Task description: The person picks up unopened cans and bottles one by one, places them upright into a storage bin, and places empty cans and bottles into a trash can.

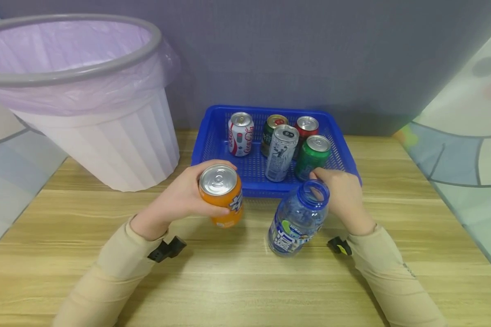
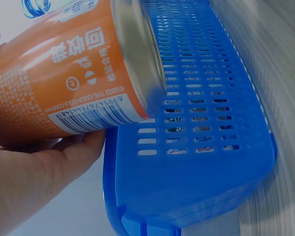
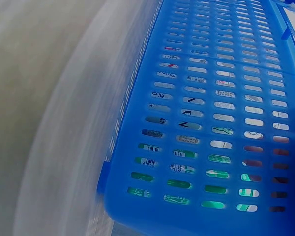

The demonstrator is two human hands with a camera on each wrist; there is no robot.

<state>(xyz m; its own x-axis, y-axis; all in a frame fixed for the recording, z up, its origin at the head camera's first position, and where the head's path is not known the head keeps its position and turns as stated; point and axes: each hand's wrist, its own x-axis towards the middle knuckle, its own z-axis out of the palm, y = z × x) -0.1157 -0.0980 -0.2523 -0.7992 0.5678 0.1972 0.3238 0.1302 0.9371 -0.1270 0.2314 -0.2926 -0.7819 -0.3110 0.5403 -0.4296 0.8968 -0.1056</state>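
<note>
My left hand (image 1: 184,193) grips an orange soda can (image 1: 225,215) around its side, in front of the basket. The left wrist view shows this can close up, its barcode side facing the camera. An uncapped, see-through blue drink bottle (image 1: 292,227) stands nearly upright at the table's middle. Right behind its neck is my right hand (image 1: 343,193), one fingertip at the basket's front rim. The other fingers are hidden behind the bottle, so I cannot tell whether they hold it. The blue plastic basket (image 1: 253,187) has its front wall filling most of the right wrist view.
Inside the basket stand a white Coca-Cola can (image 1: 241,136), a silver patterned can (image 1: 281,156), a green can (image 1: 313,159), a red can (image 1: 307,125) and a dark gold-topped can (image 1: 275,125). A large lined white bin (image 1: 118,145) stands at the left.
</note>
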